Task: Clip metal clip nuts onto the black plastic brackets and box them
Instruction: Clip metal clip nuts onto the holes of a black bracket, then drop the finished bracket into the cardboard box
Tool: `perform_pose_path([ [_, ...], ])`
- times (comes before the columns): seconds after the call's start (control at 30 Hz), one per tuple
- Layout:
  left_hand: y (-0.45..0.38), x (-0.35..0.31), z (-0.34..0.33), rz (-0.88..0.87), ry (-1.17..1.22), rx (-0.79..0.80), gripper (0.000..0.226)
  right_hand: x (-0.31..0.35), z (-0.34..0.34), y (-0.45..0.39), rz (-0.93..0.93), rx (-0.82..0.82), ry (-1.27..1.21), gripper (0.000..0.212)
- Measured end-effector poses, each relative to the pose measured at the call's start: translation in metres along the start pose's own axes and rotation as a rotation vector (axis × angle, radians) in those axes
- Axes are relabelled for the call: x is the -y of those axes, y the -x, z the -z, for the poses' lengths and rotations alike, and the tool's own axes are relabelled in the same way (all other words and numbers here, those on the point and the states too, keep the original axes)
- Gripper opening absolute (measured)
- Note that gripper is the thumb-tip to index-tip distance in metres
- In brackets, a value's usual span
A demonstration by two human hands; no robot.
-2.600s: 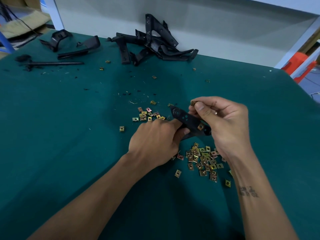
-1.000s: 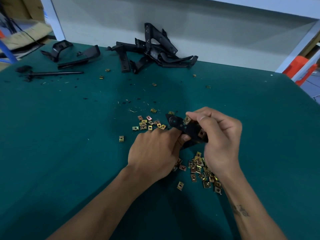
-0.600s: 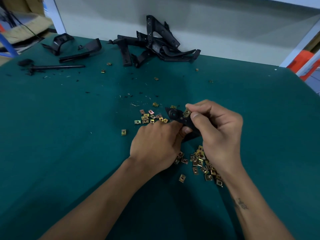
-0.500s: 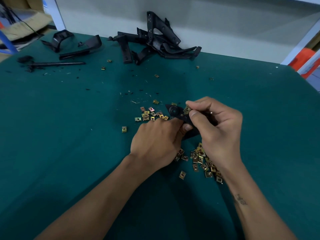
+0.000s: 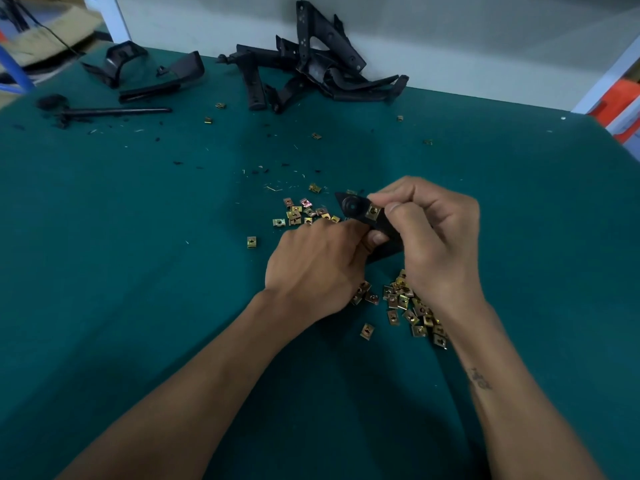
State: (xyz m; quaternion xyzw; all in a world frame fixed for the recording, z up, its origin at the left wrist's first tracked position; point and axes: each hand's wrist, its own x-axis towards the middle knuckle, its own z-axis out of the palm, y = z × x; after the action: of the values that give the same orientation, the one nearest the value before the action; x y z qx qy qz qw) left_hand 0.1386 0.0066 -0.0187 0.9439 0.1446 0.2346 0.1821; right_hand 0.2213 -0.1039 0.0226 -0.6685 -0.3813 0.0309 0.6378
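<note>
A black plastic bracket (image 5: 355, 206) is held just above the green table (image 5: 138, 271) at centre. My left hand (image 5: 318, 268) grips its lower part from below left. My right hand (image 5: 436, 237) pinches a brass-coloured clip nut (image 5: 372, 211) with thumb and forefinger against the bracket's upper edge, beside a round boss. Most of the bracket is hidden behind both hands. Loose clip nuts lie in a heap (image 5: 408, 306) under my right wrist and in a smaller group (image 5: 301, 213) left of the bracket.
A pile of black brackets (image 5: 311, 71) lies against the back wall. More black parts (image 5: 145, 72) and a thin black rod (image 5: 114, 111) sit at the back left. Stray clip nuts and plastic shavings dot the cloth. An orange object (image 5: 620, 98) stands off the right edge.
My right hand has brought a clip nut down from above the bracket and now holds it on the bracket's upper edge. My left hand keeps its grip; the bracket has barely moved.
</note>
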Motion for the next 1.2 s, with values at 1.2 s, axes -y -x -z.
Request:
perform_pose_path([
  [1.2, 0.073, -0.305, -0.094, -0.23, 0.914, 0.739, 0.024, 0.016, 0.164, 0.224, -0.344, -1.337, -0.443, 0.017],
])
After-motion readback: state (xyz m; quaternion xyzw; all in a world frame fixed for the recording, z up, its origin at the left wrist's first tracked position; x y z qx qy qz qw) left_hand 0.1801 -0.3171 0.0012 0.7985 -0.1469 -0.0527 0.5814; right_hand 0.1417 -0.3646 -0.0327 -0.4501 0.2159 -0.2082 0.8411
